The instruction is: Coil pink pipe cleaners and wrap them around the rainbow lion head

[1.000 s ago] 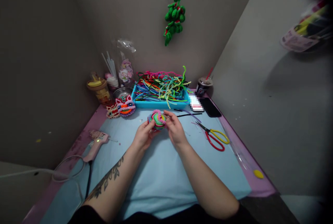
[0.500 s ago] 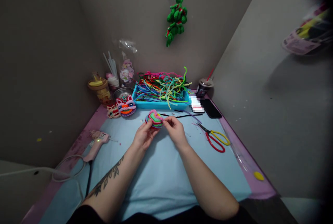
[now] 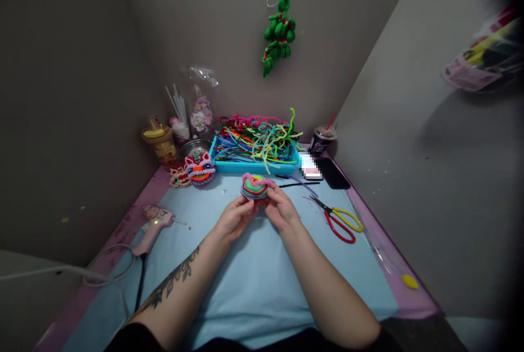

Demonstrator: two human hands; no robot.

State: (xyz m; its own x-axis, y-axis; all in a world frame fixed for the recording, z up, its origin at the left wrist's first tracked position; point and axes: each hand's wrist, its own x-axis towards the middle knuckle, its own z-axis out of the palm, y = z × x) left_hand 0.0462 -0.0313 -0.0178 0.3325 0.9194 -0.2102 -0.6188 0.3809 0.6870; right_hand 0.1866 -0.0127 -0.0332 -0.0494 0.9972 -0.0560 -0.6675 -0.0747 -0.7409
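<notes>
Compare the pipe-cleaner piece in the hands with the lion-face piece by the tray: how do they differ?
The coiled piece is gripped by the left hand and right hand; the lion-face piece lies untouched on the table. The coiled piece shows plain colour bands; the lion-face piece has ears and a face. Both are fuzzy and multicoloured.

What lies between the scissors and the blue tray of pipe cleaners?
In the head view, loose black and purple pipe cleaners lie between the scissors and the blue tray.

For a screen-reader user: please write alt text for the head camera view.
Both hands, left hand and right hand, hold a rainbow pipe-cleaner piece above a blue mat. Behind it sits a blue tray of pipe cleaners; scissors lie right, a glue gun left.
</notes>
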